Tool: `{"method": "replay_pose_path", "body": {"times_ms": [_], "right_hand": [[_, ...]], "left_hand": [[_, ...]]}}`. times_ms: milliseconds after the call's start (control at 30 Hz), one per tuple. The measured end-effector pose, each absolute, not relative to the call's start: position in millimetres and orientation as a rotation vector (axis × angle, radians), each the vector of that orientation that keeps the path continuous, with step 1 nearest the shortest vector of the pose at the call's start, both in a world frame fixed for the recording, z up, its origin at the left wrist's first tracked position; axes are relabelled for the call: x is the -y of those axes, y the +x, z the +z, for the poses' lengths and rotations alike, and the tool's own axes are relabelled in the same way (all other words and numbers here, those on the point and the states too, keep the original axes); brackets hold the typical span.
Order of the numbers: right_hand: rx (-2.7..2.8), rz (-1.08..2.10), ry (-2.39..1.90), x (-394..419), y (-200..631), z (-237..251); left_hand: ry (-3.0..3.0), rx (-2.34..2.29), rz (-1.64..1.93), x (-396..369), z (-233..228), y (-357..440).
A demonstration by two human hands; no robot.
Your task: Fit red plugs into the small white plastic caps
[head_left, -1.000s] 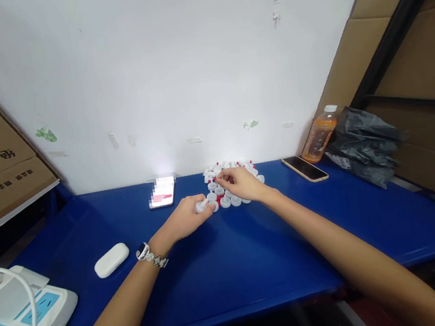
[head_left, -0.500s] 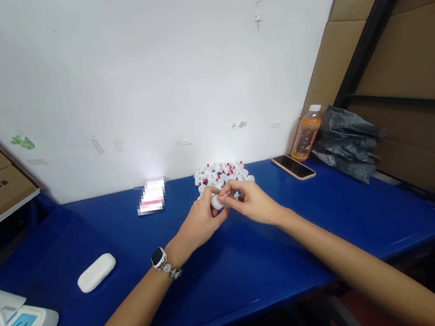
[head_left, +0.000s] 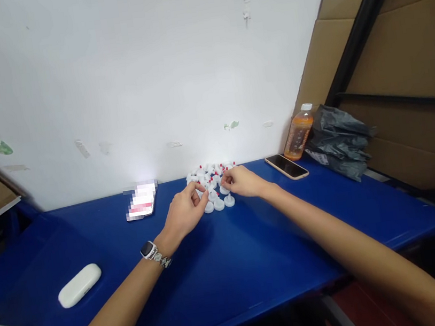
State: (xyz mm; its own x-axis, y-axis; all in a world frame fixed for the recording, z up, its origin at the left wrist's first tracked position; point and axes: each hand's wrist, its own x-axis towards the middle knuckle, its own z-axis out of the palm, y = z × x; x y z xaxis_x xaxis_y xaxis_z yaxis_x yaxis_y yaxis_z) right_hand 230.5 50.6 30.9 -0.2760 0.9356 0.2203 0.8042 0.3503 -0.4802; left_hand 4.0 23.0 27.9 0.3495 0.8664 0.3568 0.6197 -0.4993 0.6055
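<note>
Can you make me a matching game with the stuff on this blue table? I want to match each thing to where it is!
Things:
1. orange drink bottle
2. white case
3. little white caps
4. wristwatch

Places:
A. on the left wrist
B. by the wall, at the fingertips of both hands
C. at the far right, beside the grey bags
D. alone at the left on the blue table

Pairs: 1-C, 2-D, 3-B, 4-A

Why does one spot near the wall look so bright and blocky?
Head view: the phone lying left of the left hand is pixelated, with white glare on the wall above it; the wide lens bends the table edge.
</note>
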Motion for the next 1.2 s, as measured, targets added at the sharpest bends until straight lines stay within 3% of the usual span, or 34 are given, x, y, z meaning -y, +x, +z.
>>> {"method": "replay_pose_path", "body": {"times_ms": [300,633,933,1033,1200], "right_hand": [[2.2,0.315,-1.687,-46,221,40],[2.549,0.129,-1.546,-76,200,53],[2.528,0.094,-1.584,-78,211,81],[2.34,0.288,-1.538,-65,217,95],[1.86,1.143,-1.126,-21,202,86]], "left_hand": [[2.212,-1.33,0.962,-20,24,-12],[2.193,-1.306,0.967,-19,25,-22],[2.17,-1.31,1.009,-20,30,-26],[2.149,-1.304,1.071,-18,36,-28],[2.176,-1.173,1.171,-3,44,-28]]}}
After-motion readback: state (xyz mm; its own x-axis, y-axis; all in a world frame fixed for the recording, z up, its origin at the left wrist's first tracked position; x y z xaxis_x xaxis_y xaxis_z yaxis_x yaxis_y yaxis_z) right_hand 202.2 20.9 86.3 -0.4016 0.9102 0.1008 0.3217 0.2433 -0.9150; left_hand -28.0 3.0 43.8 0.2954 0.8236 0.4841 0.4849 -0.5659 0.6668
